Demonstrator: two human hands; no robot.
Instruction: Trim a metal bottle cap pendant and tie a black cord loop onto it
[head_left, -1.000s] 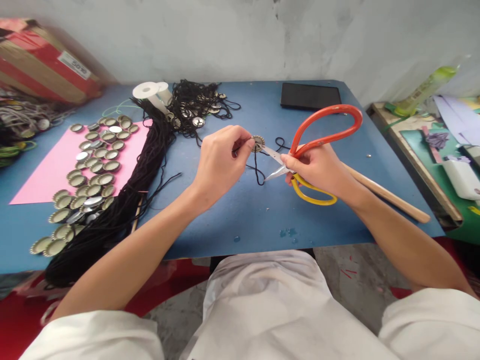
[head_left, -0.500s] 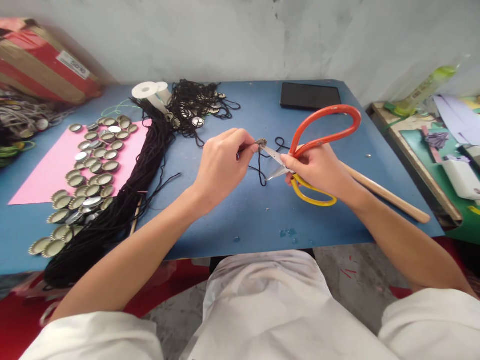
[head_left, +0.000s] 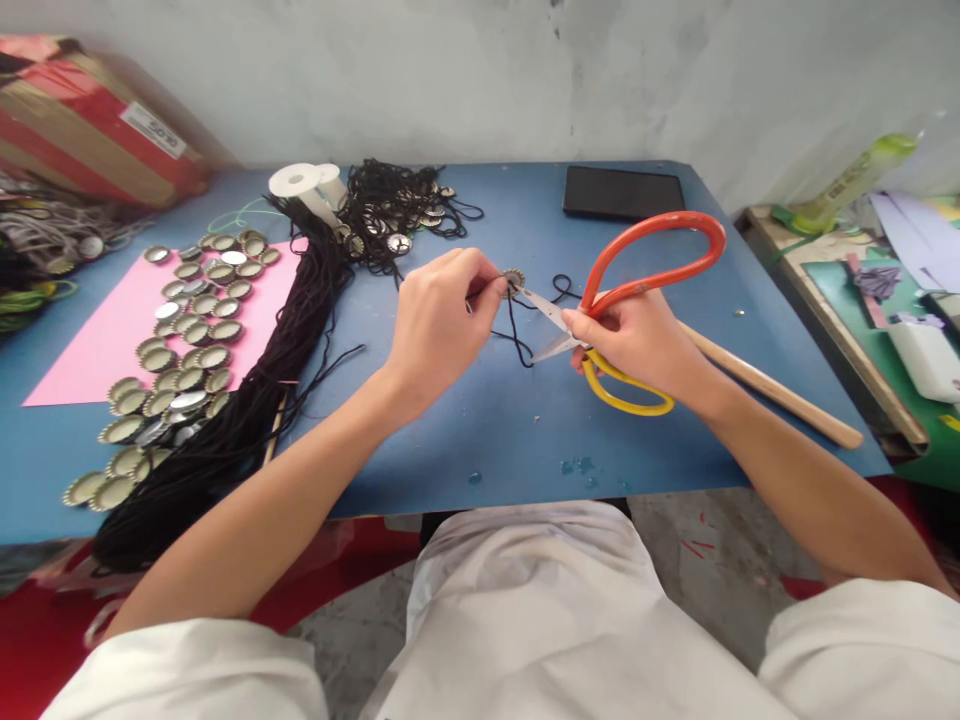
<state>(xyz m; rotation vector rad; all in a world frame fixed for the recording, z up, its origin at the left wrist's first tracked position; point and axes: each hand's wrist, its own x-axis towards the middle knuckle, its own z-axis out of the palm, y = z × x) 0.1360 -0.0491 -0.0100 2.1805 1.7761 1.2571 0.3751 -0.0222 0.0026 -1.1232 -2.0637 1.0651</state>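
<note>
Thumb and fingers of my left hand [head_left: 448, 325] pinch a bottle cap [head_left: 514, 277] above the blue table. From the cap a black cord [head_left: 517, 338] hangs in a loop, with more of it curling on the table. My right hand [head_left: 634, 335] is wrapped round a pair of scissors [head_left: 651, 255] with one orange and one yellow handle. Its blades are spread, and the upper tip is at the cap and cord. A wooden stick [head_left: 780, 390] lies beyond my right wrist.
Left of my hands, several bottle caps [head_left: 214, 356] lie on and beside a pink sheet [head_left: 82, 350], next to a thick black cord bundle [head_left: 277, 350]. White spools [head_left: 296, 182] and a tangle of corded caps [head_left: 397, 200] sit behind. A black phone [head_left: 624, 193] lies at the back.
My left hand has shifted slightly left, and the bottle cap has turned so more of its round edge shows. The scissors stay nearly in place, blades still spread.
</note>
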